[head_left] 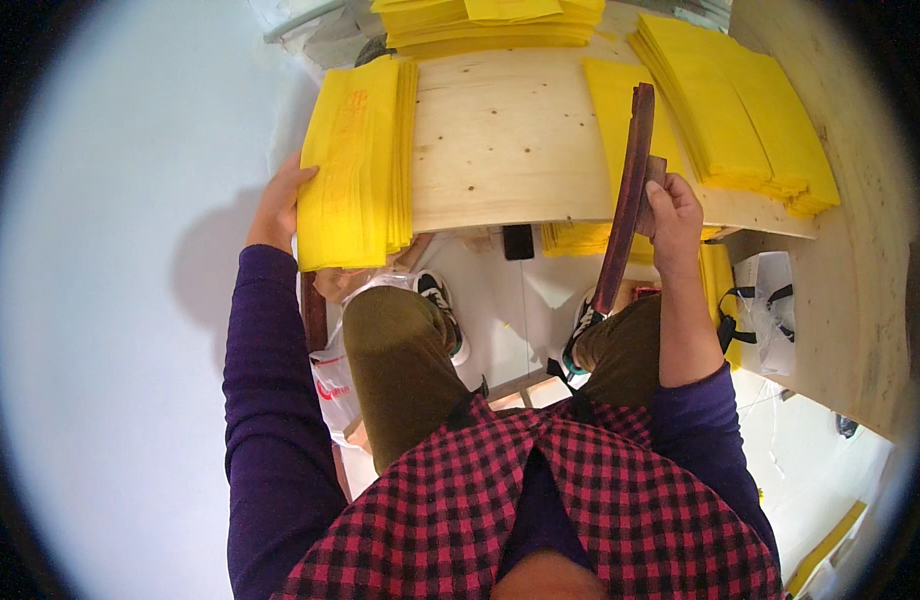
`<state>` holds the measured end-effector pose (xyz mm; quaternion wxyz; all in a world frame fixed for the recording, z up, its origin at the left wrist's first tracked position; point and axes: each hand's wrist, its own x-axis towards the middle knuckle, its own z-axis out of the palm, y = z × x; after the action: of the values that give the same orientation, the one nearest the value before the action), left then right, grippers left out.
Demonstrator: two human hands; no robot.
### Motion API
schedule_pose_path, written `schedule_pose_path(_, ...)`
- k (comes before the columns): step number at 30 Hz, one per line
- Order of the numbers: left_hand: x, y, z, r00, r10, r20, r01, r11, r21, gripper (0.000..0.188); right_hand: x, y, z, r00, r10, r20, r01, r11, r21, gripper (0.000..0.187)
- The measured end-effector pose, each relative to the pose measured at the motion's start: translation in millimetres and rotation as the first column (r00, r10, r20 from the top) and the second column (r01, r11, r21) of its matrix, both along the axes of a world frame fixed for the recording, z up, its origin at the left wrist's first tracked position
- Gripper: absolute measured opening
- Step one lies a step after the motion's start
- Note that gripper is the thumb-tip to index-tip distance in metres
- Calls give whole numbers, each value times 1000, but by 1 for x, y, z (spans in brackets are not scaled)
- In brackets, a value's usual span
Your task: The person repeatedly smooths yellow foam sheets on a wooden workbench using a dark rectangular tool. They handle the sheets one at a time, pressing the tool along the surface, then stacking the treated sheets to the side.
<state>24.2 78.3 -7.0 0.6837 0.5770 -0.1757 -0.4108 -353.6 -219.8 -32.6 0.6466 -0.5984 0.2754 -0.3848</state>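
My left hand [273,205] grips the left edge of a stack of long yellow paper sheets [345,200], its thumb at the edge and its other fingers mostly hidden. Faint red print shows on the top sheet, and the stack's right side fans into several layers. My right hand [677,225] is closed around the short wooden handle of a long, narrow, dark red-stained stamp block [628,170]. The block is held upright on its edge, away from the left stack. Behind it lies a yellow sheet [605,95] on the right part of the table.
The pale plywood table [505,140] carries another yellow stack [495,35] at the back and a fanned one [735,110] at right. A wooden panel [850,250] rises on the right. A black flat rectangular object [518,241] is below the table's front edge; a plastic bag [332,390] is beside my leg.
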Motion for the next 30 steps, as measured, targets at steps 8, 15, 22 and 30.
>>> schedule_pose_path(8, 24, 2, -9, 998, -63, 14, 63, 998, 24, 48, 6, 5, 2, 999, -29, -41, 29, 1000, 10, 12)
schedule_pose_path(15, 38, -7, -2, 945, 8, 326, -108, 950, 291, 53, 1, 5, 10, 998, -53, 40, 50, 995, 85, 11)
schedule_pose_path(22, -16, -54, 38, 618, 39, 785, -320, 925, 206, 47, -25, -10, 20, 958, -137, 251, 96, 981, 168, 8)
schedule_pose_path(30, -164, -179, 14, 854, -400, 334, 333, 912, 240, 32, -42, -23, 27, 878, -276, 390, 176, 946, 273, 10)
